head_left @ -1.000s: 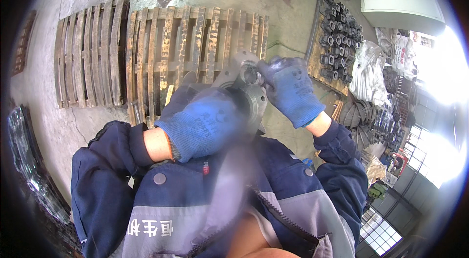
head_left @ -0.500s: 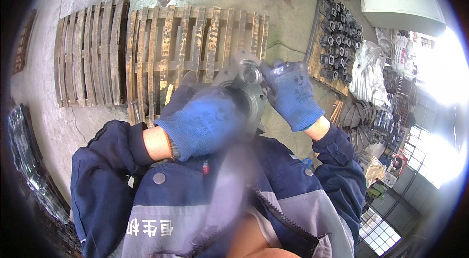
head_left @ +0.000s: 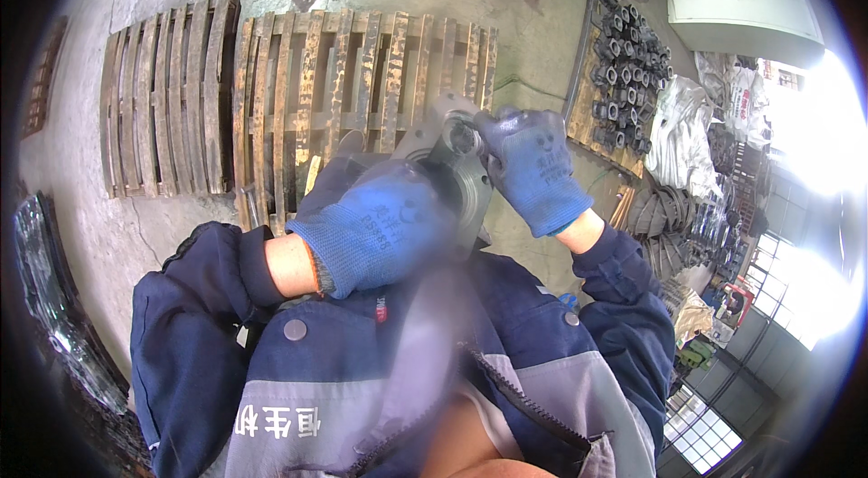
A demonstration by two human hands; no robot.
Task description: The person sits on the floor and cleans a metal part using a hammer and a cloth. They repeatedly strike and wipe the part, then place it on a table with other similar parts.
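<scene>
In front of my chest is a grey machined metal part with a flat flange, a wide ringed opening and a smaller round bore. My left hand, in a blue knit glove with a dark coated palm, grips it from the left; its fingertips are hidden and slightly blurred. My right hand, gloved alike, is closed at the right rim of the smaller bore. Its fingers curl inward and touch the rim, and anything pinched between them cannot be made out.
Wooden pallets lie on the concrete floor ahead and to the left. Many dark metal fittings stand on a board at the right, beside white plastic sacks and a pale cabinet. Plastic-wrapped stock lies far left.
My right hand has shifted slightly left and up, bringing its fingertips over the edge of the smaller bore. The left hand and the metal part have hardly moved.
</scene>
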